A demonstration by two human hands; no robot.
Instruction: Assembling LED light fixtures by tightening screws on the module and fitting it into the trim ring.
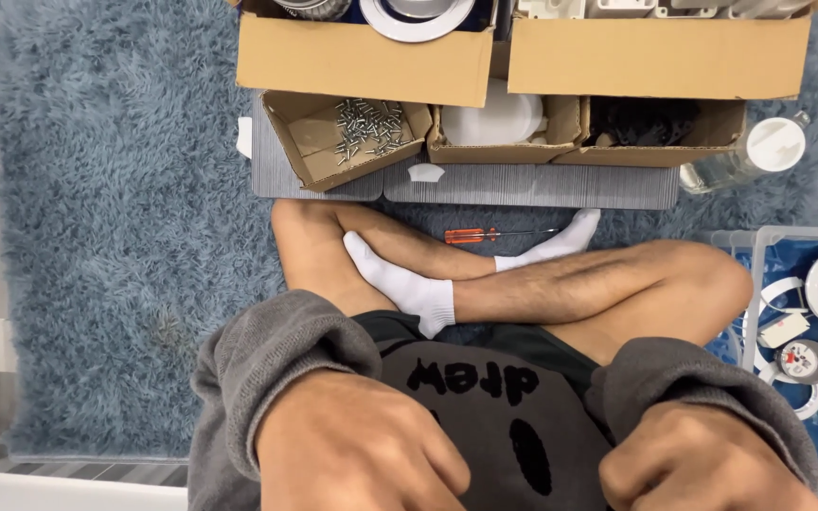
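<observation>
Grey sweatshirt (485, 416) fabric sits bunched under both hands: the left hand (357, 445) and right hand (702, 464) are curled closed near its hem (whether they truly grip it, I cannot tell). An even two-sided pull would suit; the orange screwdriver (485, 235) lies well apart.

I see a shaggy, rough blue rug (115, 189) and matt brown cardboard boxes (366, 61) at its far edge. One small box holds shiny metal screws (368, 128). The screwdriver (485, 235) has a glossy orange plastic handle. My sweatshirt (513, 416) is soft grey cloth, the socks (409, 284) white knitted cloth.
</observation>
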